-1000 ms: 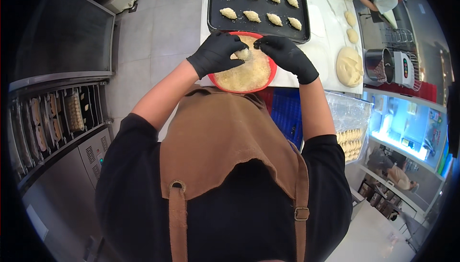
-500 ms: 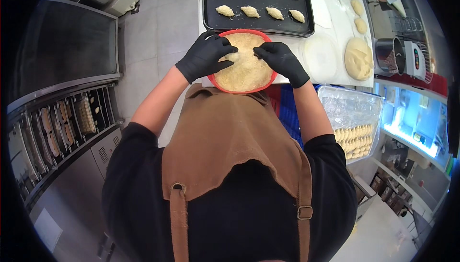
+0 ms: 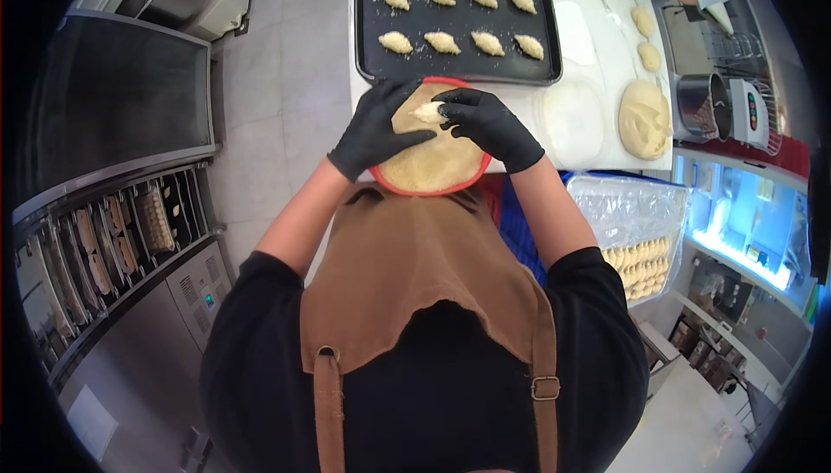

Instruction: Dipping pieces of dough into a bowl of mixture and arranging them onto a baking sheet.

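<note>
Pastry piece (image 3: 428,112): we pinch it w/ right hand (image 3: 489,127) over red bowl (image 3: 394,186).
Left hand (image 3: 374,131): grip released, steadying bowl.
Tip: we coat evenly, lift gently.

The pale grey tiled floor (image 3: 286,83) lies to the left of the hands. Further left stands a tall dark metal rack with trays of small pastries (image 3: 112,239). The white worktop (image 3: 597,49) runs ahead and to the right of the hands. Further right, a glass case with bright blue-white light (image 3: 736,231) glows. A clear plastic-covered tray of small rolls (image 3: 640,239) sits below the worktop edge.
</note>
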The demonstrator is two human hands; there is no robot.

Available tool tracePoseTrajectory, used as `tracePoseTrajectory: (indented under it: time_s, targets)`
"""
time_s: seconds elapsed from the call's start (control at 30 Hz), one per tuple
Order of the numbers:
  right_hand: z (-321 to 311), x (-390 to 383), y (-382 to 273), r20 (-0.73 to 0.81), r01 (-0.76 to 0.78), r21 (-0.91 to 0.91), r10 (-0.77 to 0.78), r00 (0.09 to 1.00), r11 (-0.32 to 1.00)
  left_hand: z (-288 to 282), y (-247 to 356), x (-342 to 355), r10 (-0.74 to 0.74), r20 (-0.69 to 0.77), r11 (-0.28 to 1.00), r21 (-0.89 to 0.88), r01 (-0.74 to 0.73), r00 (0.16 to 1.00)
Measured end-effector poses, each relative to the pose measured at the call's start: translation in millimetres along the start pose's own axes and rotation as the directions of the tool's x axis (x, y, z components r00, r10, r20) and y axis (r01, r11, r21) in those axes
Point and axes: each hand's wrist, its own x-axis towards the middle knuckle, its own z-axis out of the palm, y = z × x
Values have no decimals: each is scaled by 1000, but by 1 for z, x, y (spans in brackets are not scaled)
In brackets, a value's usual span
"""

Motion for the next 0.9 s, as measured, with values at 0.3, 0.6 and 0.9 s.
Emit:
tracePoseTrajectory:
  time_s: [0.3,0.6,0.9]
  targets:
    - [-130,111,-140,-124,233,271,-207,971,934,41,-2,-49,-72,90,913,406,30,993]
    - [-216,335,-270,-388,192,12,-173,905,981,42,9,-39,-226,52,833,528,165,973]
    - [-217,421,-307,-486,24,-437,-259,835,899,37,17,-32,-344,136,833,501,236,929]
